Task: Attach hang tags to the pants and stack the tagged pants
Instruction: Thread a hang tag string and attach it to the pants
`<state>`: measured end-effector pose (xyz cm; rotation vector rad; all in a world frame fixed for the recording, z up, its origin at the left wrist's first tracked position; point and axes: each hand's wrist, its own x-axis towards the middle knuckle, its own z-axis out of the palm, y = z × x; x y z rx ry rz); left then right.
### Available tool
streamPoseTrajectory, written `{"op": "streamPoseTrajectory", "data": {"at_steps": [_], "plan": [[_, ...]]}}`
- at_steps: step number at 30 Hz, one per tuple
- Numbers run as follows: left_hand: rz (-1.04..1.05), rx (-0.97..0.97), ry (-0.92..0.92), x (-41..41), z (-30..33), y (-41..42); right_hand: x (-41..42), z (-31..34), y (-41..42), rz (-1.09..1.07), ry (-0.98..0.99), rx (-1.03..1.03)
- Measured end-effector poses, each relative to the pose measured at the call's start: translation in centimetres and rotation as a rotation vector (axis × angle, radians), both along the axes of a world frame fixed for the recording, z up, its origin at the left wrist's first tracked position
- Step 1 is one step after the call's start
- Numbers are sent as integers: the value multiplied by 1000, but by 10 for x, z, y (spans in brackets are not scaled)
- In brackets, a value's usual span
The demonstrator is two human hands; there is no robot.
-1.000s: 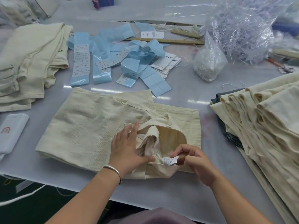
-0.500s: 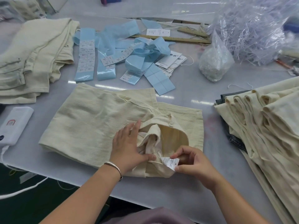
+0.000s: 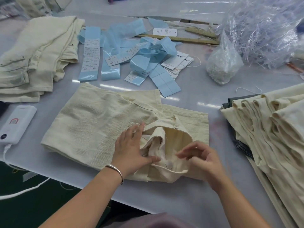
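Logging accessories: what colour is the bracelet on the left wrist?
Silver bracelet, head view.

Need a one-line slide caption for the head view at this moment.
Left hand presses the folded cream pants while the blurred right hand works at the opened waistband.

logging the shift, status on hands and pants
Left hand flat, pressing folded cream pants. Right hand blurred at open waistband, grip unclear. Nothing blocking.
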<state>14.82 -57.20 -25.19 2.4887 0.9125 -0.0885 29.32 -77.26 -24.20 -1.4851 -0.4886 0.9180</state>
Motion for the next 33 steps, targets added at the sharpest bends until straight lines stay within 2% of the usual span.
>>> {"op": "streamPoseTrajectory", "data": {"at_steps": [3, 4, 6, 9, 11, 12, 13, 14, 15, 16, 18, 20, 23, 25, 27, 28, 30, 33], "plan": [[113, -253, -182, -1, 17, 7, 20, 5, 0, -352, -159, 3], [148, -316, -205, -2, 23, 10, 26, 7, 1, -407, -195, -35], [163, -345, -206, -1, 35, 13, 31, 11, 5, -379, -195, -162], [192, -582, -471, 8, 57, 3, 30, 14, 14, -181, -2, -386], [142, -761, -597, 17, 68, -7, 28, 19, 21, -140, 170, -383], [43, -822, -575, 21, 69, -13, 28, 21, 24, -166, 256, -342], [-83, -843, -475, 25, 67, -19, 27, 23, 27, -223, 320, -305], [-221, -801, -323, 28, 60, -23, 26, 25, 33, -305, 336, -290], [-358, -719, -169, 29, 52, -26, 26, 26, 40, -379, 270, -326], [-445, -648, -69, 31, 43, -26, 26, 25, 47, -439, 125, -404], [-418, -673, -60, 33, 32, -14, 25, 23, 66, -532, -263, -554], [-305, -697, -128, 32, 27, 13, 17, 27, 89, -538, -583, -579], [-238, -442, -155, 19, 22, 79, -6, 32, 133, -463, -1016, -614], [-132, -175, -132, 2, 17, 132, -21, 33, 167, -417, -1195, -555], [47, 162, -28, -20, 12, 189, -34, 31, 205, -290, -1224, -441], [125, 240, 19, -31, 10, 216, -39, 29, 224, -217, -1196, -395], [238, 225, 22, -47, 8, 264, -47, 25, 264, -114, -1108, -363], [313, 205, -112, -48, 8, 324, -52, 19, 322, -73, -1024, -370]]}}
